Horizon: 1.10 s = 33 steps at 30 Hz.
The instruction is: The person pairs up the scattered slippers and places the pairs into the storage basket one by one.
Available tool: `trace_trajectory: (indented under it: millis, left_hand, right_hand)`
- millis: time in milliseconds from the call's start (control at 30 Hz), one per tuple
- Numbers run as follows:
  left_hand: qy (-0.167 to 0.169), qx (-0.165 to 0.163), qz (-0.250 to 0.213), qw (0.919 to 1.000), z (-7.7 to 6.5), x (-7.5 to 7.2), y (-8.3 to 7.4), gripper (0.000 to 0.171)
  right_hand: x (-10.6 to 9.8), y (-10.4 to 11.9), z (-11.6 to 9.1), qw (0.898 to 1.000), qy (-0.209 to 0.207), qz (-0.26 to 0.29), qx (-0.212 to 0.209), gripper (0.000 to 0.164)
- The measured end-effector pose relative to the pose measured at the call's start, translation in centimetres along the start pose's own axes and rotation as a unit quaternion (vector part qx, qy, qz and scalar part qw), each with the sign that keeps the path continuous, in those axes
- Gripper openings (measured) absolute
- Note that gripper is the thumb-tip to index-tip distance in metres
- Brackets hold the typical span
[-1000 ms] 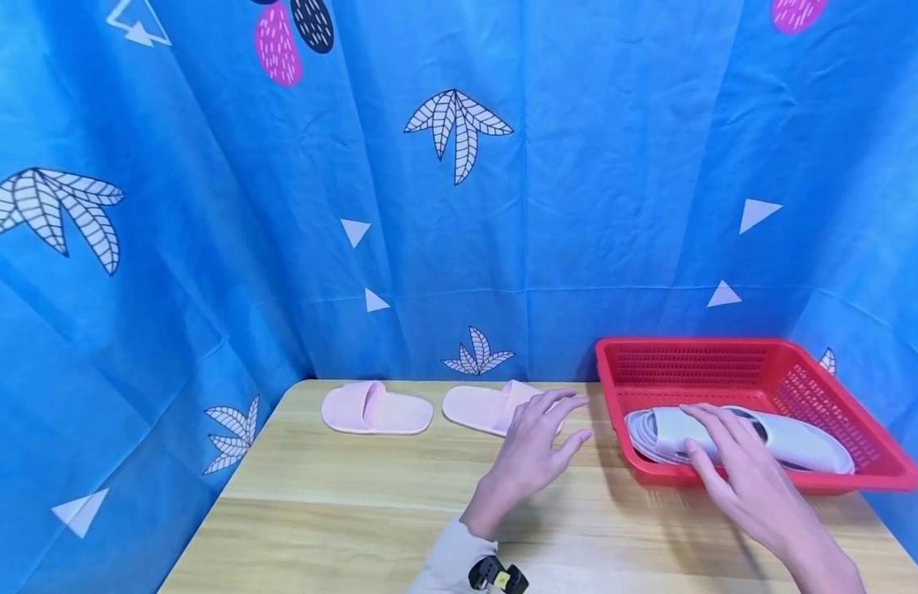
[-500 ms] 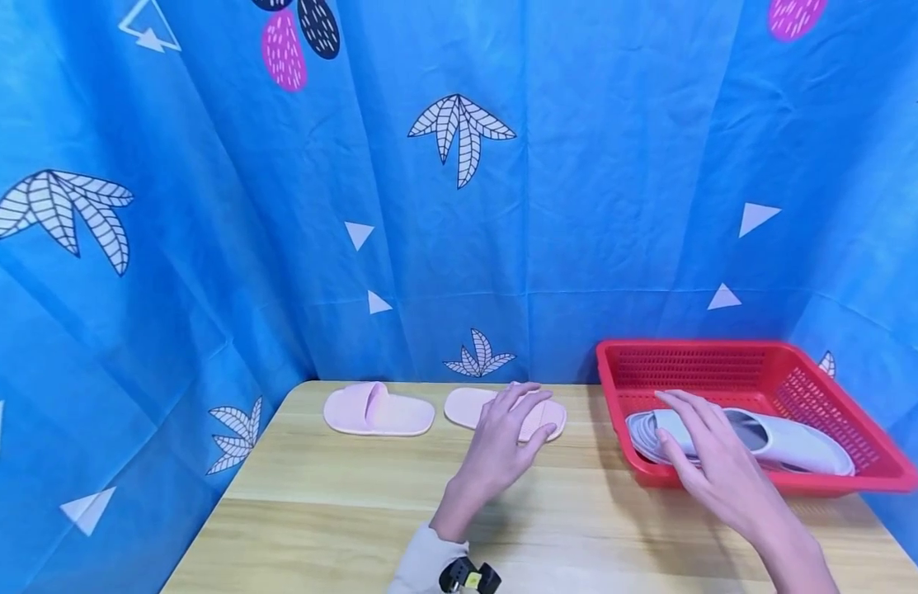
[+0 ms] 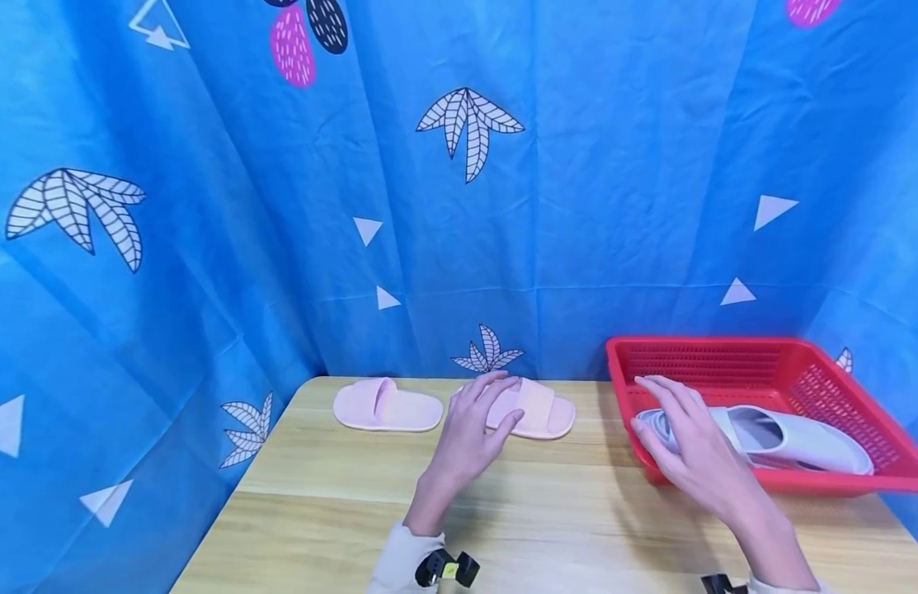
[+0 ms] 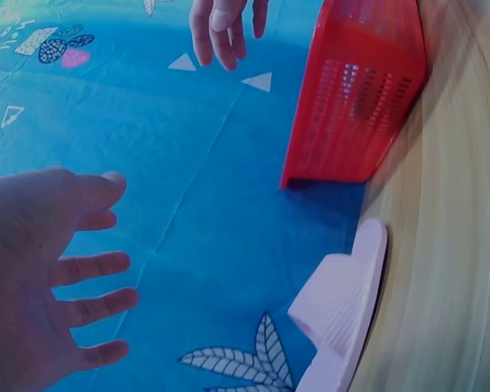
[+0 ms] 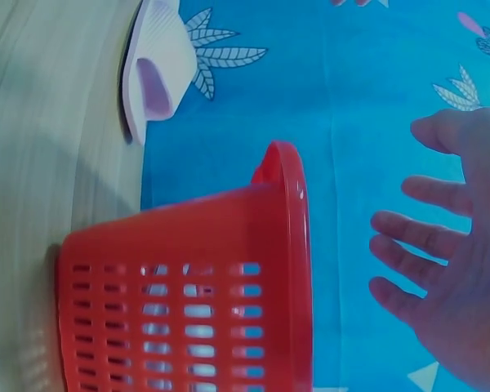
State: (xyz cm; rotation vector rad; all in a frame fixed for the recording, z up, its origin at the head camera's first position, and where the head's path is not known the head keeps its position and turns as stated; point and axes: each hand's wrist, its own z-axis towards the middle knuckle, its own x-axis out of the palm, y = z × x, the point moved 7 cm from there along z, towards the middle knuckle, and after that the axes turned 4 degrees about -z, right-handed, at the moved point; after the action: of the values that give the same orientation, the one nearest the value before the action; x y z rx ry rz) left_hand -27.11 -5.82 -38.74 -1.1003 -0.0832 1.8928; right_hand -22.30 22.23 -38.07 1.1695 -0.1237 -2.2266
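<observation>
My left hand hovers above the table with fingers spread and relaxed, overlapping part of a pink slipper in the head view. The left wrist view shows nothing in that hand. A second pink slipper lies to its left, along the back of the table. My right hand is over the near left side of a red basket, its fingers loose and holding nothing. Inside the basket lie white shoes, partly hidden behind the right hand.
A light wooden table extends under both hands. Behind it and at the sides hangs a blue patterned curtain. The basket stands at the back right, its slotted wall facing the right wrist camera.
Both hands have drifted left. The left hand has passed from the right slipper's strap to its left end; the right hand has moved toward the basket's left side. Slippers and basket stay put.
</observation>
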Motion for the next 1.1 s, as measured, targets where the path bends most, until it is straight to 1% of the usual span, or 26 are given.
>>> trace_trajectory:
  millis: [133, 200, 367, 600, 800, 933, 1100]
  left_hand:
    - [0.011, 0.001, 0.006, 0.9999, -0.4, -0.3, 0.6, 0.045]
    - [0.015, -0.003, 0.013, 0.9998, -0.6, -0.4, 1.0, 0.045]
    - [0.012, -0.021, 0.031, 0.9992, -1.1, -1.3, 2.2, 0.046]
    - [0.017, -0.028, 0.053, 0.9981, -1.6, -2.6, 3.8, 0.047]
    - [0.018, -0.035, 0.076, 0.9963, -1.9, -3.5, 5.2, 0.049]
    - [0.022, -0.040, 0.084, 0.9954, -2.2, -3.9, 5.9, 0.050]
    - [0.017, -0.041, 0.087, 0.9952, -2.5, -4.5, 6.7, 0.049]
  right_hand:
    - [0.5, 0.4, 0.5, 1.000, -0.006, 0.002, -0.005, 0.071]
    - [0.7, 0.5, 0.7, 1.000, -0.005, 0.004, -0.005, 0.071]
    - [1.3, 0.7, 1.0, 1.000, 0.005, 0.006, -0.001, 0.070]
    - [2.0, 1.0, 1.1, 1.000, 0.011, 0.000, -0.009, 0.070]
    - [2.8, 1.3, 1.4, 1.000, 0.019, 0.001, -0.016, 0.073]
    - [3.3, 1.3, 1.6, 1.000, 0.026, 0.001, -0.016, 0.075]
    - [3.9, 1.4, 1.9, 0.999, 0.026, -0.002, -0.025, 0.073]
